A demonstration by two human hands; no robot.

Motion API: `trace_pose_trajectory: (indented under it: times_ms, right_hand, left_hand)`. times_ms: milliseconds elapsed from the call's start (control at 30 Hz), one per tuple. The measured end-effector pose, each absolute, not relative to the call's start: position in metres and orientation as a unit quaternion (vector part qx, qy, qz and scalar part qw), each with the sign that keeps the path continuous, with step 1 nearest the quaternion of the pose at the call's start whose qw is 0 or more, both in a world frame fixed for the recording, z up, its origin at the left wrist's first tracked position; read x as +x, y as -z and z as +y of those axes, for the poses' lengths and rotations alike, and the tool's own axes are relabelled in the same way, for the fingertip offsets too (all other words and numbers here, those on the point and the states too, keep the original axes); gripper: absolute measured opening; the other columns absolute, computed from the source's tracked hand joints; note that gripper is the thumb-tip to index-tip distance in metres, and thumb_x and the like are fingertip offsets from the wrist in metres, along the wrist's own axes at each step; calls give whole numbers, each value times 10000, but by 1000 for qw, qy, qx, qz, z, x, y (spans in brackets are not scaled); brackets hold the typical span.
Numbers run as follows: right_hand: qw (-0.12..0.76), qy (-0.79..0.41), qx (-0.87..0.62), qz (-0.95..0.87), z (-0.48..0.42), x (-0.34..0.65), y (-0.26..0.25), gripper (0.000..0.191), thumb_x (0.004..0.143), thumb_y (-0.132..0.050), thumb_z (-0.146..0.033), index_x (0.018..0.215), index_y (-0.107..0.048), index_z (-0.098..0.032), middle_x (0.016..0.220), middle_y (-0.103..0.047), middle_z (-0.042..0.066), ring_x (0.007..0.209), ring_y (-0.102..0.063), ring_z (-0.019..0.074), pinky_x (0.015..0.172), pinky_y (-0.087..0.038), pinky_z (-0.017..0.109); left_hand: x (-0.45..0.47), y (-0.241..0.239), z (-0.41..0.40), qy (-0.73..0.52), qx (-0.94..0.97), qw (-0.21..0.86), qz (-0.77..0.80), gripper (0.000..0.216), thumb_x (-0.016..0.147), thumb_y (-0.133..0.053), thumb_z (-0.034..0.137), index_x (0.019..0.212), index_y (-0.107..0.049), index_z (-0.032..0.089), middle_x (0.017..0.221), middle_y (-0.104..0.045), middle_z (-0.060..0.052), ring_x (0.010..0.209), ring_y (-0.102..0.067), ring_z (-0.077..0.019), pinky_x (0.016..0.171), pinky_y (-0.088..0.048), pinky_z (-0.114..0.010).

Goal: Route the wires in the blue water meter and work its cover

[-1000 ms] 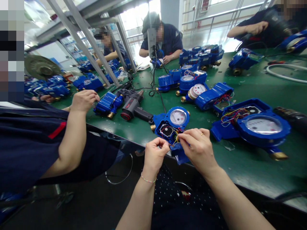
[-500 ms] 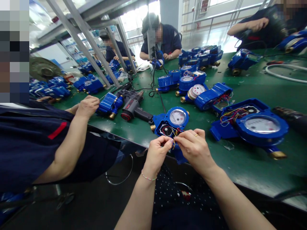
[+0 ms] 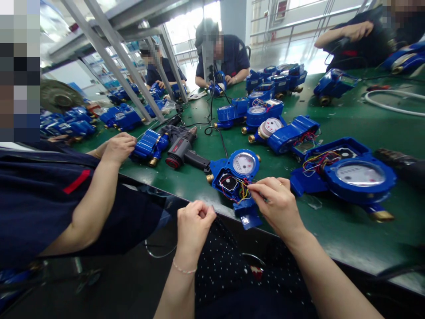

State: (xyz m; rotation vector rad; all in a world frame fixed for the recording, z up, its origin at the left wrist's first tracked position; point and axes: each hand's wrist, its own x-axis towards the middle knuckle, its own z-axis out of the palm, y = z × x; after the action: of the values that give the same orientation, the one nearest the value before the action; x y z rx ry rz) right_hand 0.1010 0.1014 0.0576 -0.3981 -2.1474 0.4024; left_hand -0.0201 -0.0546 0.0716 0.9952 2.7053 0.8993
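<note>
On the table [image 3: 179, 188], the near meter [image 3: 237, 172] lies right of a power tool [image 3: 182, 153] and left of another meter [image 3: 352, 173], with further meters [image 3: 262, 113] behind.

Blue meter [image 3: 234, 173], just below and right of frame centre; I note dial [image 3: 245, 163] face-up, compartment [image 3: 227, 181] open (red, yellow wires [image 3: 245, 191] exposed).

A green-topped bench [image 3: 345, 116] stretches across the room, with a grey metal shelf [image 3: 133, 17] over its left side — at least 4 slanting posts [image 3: 122, 57] show below. Daylight glares through a window [image 3: 186, 22] beside a pale pillar [image 3: 235, 26]. Farther right, a railing [image 3: 292, 32] crosses before a white wall (a reddish panel [image 3: 282, 9] shows there) — the far floor [image 3: 270, 57] gleams, the near floor [image 3: 126, 283] lies dark.
</note>
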Motion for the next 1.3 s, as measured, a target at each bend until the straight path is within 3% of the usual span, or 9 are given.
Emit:
trace_pose_trajectory:
  times_ms: [133,233,333,567,700,967,1133,1200,1300]
  right_hand:
    - [430,-163,-174,-871,103,106,-53,49,797,-581,-172,775,-623,-186,759,-611,-10,715,-542,120,732,-327,315]
    - [423,-133,-187,-877,102,109,-51,54,796,-579,-171,767,-622,-184,754,-604,-8,712,-540,126,740,-317,326]
    - [404,-89,-181,-892,95,112,-52,69,799,-570,-163,753,-619,-177,758,-596,2,722,-534,137,740,-307,333]
    - [360,-49,-143,-921,77,109,-51,147,783,-560,-148,915,-616,-177,984,-570,76,919,-506,201,805,-297,360]
    - [375,-52,-143,-914,79,105,-49,57,800,-579,-218,804,-626,-188,909,-583,48,861,-509,175,789,-293,343]
    - [376,-73,-142,-913,94,116,-47,92,781,-584,-134,711,-611,-188,740,-554,1,752,-480,137,756,-283,326]
    - [385,-78,-153,-907,105,125,-43,59,775,-603,-166,728,-625,-194,746,-552,7,741,-475,139,747,-290,329]
    - [391,-103,-154,-902,105,124,-43,50,784,-599,-189,746,-631,-195,749,-555,10,737,-479,137,739,-299,325]
    - [395,-141,-159,-894,104,120,-45,67,798,-585,-212,757,-634,-194,756,-558,13,739,-483,137,730,-307,321]
  left_hand:
    - [-33,-65,-72,-161,320,45,933,292,769,-473,310,512,-473,172,556,-477,6,607,-461,-147,630,-317,-285]
    - [-30,-58,-66,-274,365,87,885,102,750,-500,215,786,-585,173,728,-542,-15,739,-502,-153,695,-370,-277]
    - [-17,-51,-47,-397,387,167,815,243,719,-580,249,951,-608,184,783,-546,-16,754,-511,-138,712,-402,-258]
    - [1,-40,-16,-621,298,328,647,171,743,-581,301,792,-629,145,811,-600,-22,762,-519,-121,739,-401,-239]
    - [0,-40,-15,-645,285,362,610,146,727,-594,271,773,-628,137,802,-606,-18,770,-515,-117,752,-386,-230]
    - [-11,-36,-14,-576,252,99,771,297,777,-521,384,593,-503,152,588,-425,42,564,-384,-76,566,-308,-208]
    - [-18,-32,-14,-541,255,100,795,320,790,-493,412,603,-510,154,590,-437,36,563,-404,-85,565,-316,-219]
    - [-17,-32,-15,-533,259,88,801,264,792,-497,396,680,-531,159,619,-454,31,582,-423,-94,582,-339,-225]
    - [-10,-37,-18,-521,260,-39,812,253,744,-582,323,937,-524,170,747,-490,8,688,-472,-121,667,-389,-254]
